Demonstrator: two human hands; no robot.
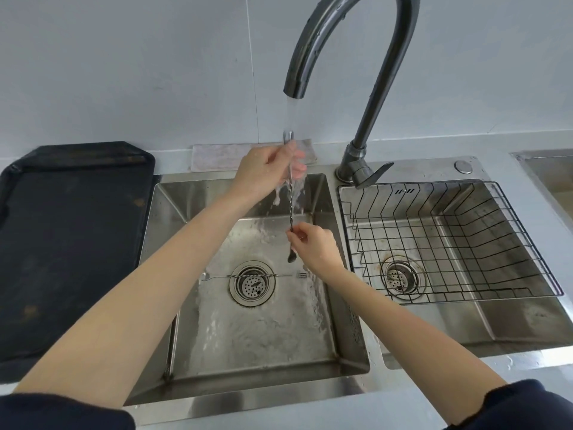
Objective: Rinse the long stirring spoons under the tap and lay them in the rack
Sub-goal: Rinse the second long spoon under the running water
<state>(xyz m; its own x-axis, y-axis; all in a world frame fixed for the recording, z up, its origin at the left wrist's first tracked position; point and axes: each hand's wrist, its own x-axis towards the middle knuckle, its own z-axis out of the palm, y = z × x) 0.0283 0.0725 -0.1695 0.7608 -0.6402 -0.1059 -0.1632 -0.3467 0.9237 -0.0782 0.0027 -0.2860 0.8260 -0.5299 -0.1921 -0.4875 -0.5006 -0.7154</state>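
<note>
spoon (290, 209) looks light, stiff, wet-slick; left hand (266, 172) wraps above, right hand (313, 243) pinches below, mid-shaft holds seem safest.

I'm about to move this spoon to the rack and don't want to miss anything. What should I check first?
1. Held spoon under the stream: ok.
2. Grip: left hand holds its top, right hand pinches low: ok.
3. Spoon rinsed clean: cannot tell.
4. Rack in right basin has room: ok.
5. Second spoon lying across left drain, not yet rinsed: not ok.
</note>
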